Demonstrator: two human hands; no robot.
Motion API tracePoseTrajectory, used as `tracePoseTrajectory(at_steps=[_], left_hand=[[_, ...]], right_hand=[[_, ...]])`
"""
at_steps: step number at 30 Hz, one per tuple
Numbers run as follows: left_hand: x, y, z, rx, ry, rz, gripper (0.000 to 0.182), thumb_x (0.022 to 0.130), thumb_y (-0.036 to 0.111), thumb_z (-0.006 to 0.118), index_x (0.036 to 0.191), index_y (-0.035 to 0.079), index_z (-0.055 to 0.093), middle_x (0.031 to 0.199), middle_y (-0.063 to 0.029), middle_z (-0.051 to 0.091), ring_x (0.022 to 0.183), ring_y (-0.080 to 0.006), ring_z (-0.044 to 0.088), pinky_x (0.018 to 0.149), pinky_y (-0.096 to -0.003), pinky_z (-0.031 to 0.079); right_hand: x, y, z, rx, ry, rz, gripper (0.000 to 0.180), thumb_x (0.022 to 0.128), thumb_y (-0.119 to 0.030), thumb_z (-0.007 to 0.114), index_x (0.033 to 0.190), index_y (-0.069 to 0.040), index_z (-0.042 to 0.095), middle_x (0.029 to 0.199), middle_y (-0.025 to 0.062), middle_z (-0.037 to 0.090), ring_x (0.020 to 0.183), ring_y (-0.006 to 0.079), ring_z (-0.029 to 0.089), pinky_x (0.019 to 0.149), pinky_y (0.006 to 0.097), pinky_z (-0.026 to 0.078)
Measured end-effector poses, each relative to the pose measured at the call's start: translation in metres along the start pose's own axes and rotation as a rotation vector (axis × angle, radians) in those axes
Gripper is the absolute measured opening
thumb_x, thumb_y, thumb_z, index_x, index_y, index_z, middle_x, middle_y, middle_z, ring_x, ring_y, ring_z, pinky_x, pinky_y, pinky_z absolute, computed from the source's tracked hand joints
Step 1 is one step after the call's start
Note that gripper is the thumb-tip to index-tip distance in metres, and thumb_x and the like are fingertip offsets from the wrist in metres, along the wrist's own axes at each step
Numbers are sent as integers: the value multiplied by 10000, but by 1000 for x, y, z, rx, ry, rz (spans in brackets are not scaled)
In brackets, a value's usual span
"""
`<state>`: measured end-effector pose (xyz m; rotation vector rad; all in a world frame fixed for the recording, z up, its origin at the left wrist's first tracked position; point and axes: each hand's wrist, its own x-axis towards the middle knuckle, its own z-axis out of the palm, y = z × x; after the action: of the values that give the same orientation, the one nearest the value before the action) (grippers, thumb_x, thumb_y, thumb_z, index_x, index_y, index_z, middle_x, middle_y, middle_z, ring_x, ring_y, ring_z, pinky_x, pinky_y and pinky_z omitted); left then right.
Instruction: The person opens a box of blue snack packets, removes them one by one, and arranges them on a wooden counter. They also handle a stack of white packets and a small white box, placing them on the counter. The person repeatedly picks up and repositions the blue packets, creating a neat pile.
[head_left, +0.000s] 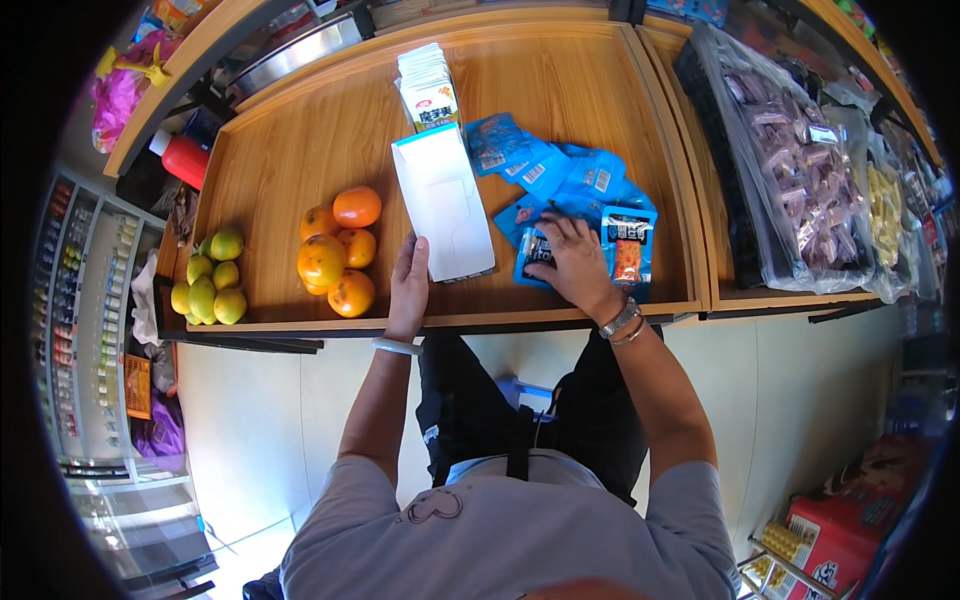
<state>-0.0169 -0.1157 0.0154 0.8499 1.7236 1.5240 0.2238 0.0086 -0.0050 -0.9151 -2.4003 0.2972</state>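
Observation:
A white carton (444, 202) lies on the wooden display tray (300, 150). My left hand (409, 285) touches the near part of its left side; whether it grips the carton cannot be seen. To the right, my right hand (574, 259) is bent over a blue snack packet (531, 259), thumb and fingertips on it. Several more blue packets (589, 172) lie in an overlapping heap beyond that hand. Another packet with a food picture (628, 244) lies just right of it. Behind the white carton stands an open box of white packets (429, 86) in a row.
Orange persimmons (358, 206) and green citrus fruits (226, 244) sit left of my left hand. On the right, a plastic-lined black crate (731, 187) holds wrapped purple sweets (806, 172). The tray has a raised rim. A red bottle (182, 157) stands beyond its left edge.

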Motion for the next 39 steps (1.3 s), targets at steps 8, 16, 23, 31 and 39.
tracePoseTrajectory(at_steps=[8, 16, 23, 31, 39], left_hand=[[-9, -7, 6, 123, 197, 499, 437, 1034, 208, 541, 1408, -6, 466, 1388, -159, 485, 1272, -268, 485, 1104, -381, 362], [-49, 40, 65, 279, -117, 750, 416, 927, 86, 661, 1325, 39, 549, 1339, -178, 502, 1258, -315, 500, 1061, -403, 407], [7, 27, 164, 38, -468, 446, 512, 946, 131, 695, 1397, 36, 471, 1289, -96, 571, 1179, -166, 552, 987, -323, 475], [37, 2, 183, -249, -673, 87, 273, 944, 150, 709, 1183, 28, 659, 1038, -27, 713, 881, -83, 665, 759, -258, 561], [42, 0, 177, -194, -703, 191, 275, 928, 148, 727, 1167, 24, 670, 986, -25, 724, 853, -64, 657, 747, -257, 566]], right_hand=[[23, 56, -10, 214, 331, 197, 309, 866, -196, 767, 1061, -16, 609, 942, 99, 677, 888, 233, 640, 802, 380, 533], [22, 76, -11, 1114, 645, 361, 122, 974, -156, 679, 972, -58, 607, 966, -5, 681, 863, 50, 588, 768, 228, 499], [22, 74, -20, 1414, 703, 417, 64, 965, -144, 685, 982, -85, 665, 970, -6, 707, 855, 54, 618, 769, 227, 515], [26, 72, -30, 1524, 614, 572, 96, 945, -164, 713, 990, -81, 690, 966, -10, 707, 867, 63, 619, 792, 236, 498], [25, 58, -36, 1380, 464, 680, 203, 895, -202, 776, 1030, -57, 733, 986, 4, 729, 852, 85, 653, 754, 253, 519]])
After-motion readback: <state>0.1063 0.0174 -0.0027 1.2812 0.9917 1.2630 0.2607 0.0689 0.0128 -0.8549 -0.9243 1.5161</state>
